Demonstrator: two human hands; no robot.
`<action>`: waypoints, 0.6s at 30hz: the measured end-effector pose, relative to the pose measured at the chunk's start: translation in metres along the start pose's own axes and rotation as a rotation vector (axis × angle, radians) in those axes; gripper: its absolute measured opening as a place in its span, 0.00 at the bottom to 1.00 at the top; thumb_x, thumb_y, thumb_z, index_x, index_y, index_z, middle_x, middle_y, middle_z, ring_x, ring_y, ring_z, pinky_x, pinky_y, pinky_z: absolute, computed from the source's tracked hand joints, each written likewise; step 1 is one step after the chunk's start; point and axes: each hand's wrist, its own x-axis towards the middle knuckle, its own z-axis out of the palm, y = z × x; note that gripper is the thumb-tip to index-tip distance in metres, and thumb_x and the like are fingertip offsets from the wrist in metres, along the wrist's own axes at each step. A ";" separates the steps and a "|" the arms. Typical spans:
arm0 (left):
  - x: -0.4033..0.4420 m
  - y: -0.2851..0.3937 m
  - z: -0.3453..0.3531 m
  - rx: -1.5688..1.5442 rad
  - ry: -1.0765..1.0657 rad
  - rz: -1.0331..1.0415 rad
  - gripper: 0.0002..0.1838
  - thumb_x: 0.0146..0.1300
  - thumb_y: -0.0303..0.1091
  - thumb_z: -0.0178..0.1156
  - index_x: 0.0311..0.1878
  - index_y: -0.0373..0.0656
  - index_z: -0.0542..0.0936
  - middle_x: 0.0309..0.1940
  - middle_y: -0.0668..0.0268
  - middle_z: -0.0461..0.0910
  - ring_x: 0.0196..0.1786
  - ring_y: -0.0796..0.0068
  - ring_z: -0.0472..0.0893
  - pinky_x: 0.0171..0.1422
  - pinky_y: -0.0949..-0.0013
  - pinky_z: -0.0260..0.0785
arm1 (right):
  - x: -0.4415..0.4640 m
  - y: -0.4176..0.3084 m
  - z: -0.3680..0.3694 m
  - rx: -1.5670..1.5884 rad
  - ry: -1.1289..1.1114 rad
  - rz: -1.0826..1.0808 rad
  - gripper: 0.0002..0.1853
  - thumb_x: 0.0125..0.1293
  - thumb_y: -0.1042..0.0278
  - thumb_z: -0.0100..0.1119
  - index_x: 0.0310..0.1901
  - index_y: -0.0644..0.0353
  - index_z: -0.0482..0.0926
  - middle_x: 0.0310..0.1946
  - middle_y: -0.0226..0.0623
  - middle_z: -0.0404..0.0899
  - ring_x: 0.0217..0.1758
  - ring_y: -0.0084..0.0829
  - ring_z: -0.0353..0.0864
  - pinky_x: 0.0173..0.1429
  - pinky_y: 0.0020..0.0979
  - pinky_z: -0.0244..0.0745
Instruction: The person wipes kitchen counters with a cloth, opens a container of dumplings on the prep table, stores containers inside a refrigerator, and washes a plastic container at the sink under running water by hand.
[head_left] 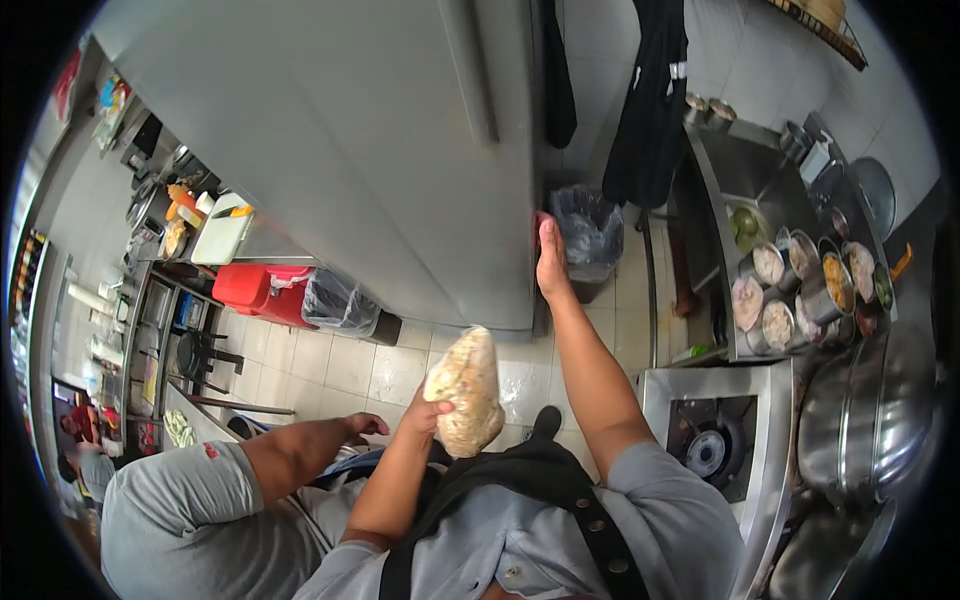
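Pale floor tiles (395, 372), grey metal, one lumpy bag (468, 392)

Dull and smooth, a tall grey cabinet (340, 150) fills the upper middle of the frame; round metal pots (817, 300) of food crowd the right. At lower centre, the rounded, yellowish, mottled bag sits in the left hand (428, 412), thumb curled over it. The right hand (550, 262), above and right of the bag, meets the cabinet's edge; how far its fingers close, I can't tell.

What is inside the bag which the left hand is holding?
A yellowish, lumpy mass shows through the bag; exactly what, I cannot tell. The left hand covers part, and the underside is hidden.
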 end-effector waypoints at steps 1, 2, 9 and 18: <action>0.009 0.002 0.014 0.040 -0.045 0.041 0.52 0.39 0.37 0.78 0.69 0.35 0.62 0.62 0.57 0.73 0.62 0.62 0.75 0.68 0.62 0.66 | 0.002 -0.003 -0.002 -0.031 -0.020 -0.005 0.32 0.75 0.39 0.36 0.53 0.66 0.72 0.49 0.45 0.74 0.55 0.39 0.71 0.64 0.33 0.62; 0.016 0.010 0.036 0.083 -0.088 0.076 0.52 0.38 0.37 0.78 0.69 0.35 0.62 0.62 0.58 0.72 0.63 0.63 0.74 0.69 0.62 0.64 | 0.002 -0.001 -0.004 -0.061 -0.036 -0.007 0.32 0.75 0.40 0.36 0.52 0.66 0.72 0.49 0.44 0.74 0.55 0.38 0.71 0.63 0.33 0.62; 0.061 0.043 0.128 0.231 -0.339 0.126 0.53 0.38 0.34 0.79 0.69 0.35 0.63 0.63 0.61 0.72 0.65 0.69 0.71 0.71 0.64 0.61 | -0.048 -0.017 -0.036 0.086 -0.308 0.181 0.38 0.73 0.34 0.35 0.67 0.63 0.64 0.64 0.44 0.68 0.69 0.38 0.64 0.72 0.38 0.57; 0.060 0.025 0.210 0.723 -0.120 0.289 0.42 0.55 0.43 0.72 0.69 0.35 0.65 0.60 0.58 0.73 0.64 0.68 0.71 0.69 0.65 0.61 | -0.196 -0.131 -0.060 0.082 -0.188 0.011 0.60 0.47 0.52 0.77 0.74 0.63 0.44 0.67 0.47 0.59 0.72 0.39 0.59 0.75 0.40 0.54</action>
